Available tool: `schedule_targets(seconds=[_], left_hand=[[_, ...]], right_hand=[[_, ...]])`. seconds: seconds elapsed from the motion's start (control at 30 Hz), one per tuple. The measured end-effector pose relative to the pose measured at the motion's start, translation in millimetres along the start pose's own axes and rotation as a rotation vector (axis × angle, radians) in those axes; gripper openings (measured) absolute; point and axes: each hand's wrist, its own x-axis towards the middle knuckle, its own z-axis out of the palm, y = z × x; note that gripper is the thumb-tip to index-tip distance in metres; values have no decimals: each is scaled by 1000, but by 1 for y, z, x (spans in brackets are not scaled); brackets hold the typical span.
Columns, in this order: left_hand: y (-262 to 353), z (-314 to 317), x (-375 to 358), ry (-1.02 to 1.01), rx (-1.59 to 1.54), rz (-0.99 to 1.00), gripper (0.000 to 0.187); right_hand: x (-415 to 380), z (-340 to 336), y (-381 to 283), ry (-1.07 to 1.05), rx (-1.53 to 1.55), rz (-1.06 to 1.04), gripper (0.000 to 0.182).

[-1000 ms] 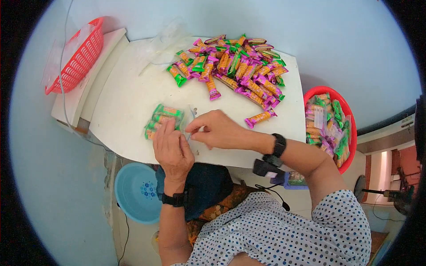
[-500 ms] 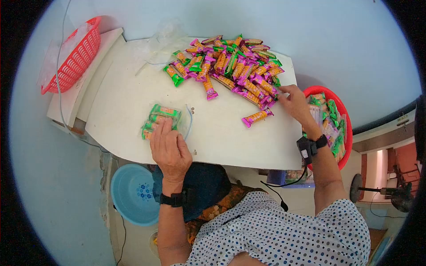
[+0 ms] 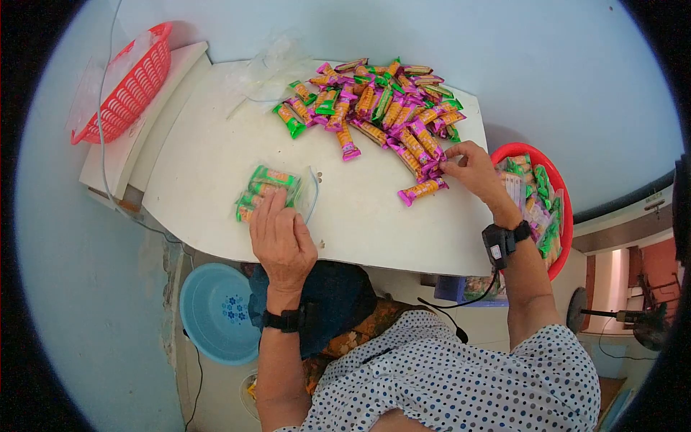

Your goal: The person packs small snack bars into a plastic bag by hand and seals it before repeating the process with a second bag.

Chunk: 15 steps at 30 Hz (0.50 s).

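My left hand (image 3: 282, 237) lies with stretched fingers on a clear plastic bag (image 3: 308, 191) holding several green-wrapped snack bars (image 3: 273, 177). The bag is flat on the white table, near its front edge. At the right edge of a heap of snack bars (image 3: 389, 108) in purple and green wrappers, my right hand (image 3: 475, 174) has its thumb and forefinger closed on the end of a purple-wrapped snack bar (image 3: 427, 141). Just below the heap, a single purple-wrapped bar (image 3: 422, 191) lies apart.
Empty-looking clear bags (image 3: 270, 75) lie at the back of the white table (image 3: 216, 129). A red basin (image 3: 565, 216) of packed snack bags stands to the right. At the far left leans a red basket (image 3: 133, 90). A blue basin (image 3: 219, 317) sits below the table.
The purple-wrapped bar at my right fingers has turned more upright, and the hand has shifted slightly down and left. My left hand stays on the bag. The whole view has shifted a little.
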Motion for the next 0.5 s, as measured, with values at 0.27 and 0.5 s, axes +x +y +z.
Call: schedule_targets(seconds=[0.27, 0.5], left_hand=[[0, -1, 1, 0, -9, -3, 10], [2, -1, 2, 15, -45, -3, 13]], right_hand=[[8, 14, 24, 57, 263, 22, 28], [0, -15, 20, 423, 6, -58, 26]])
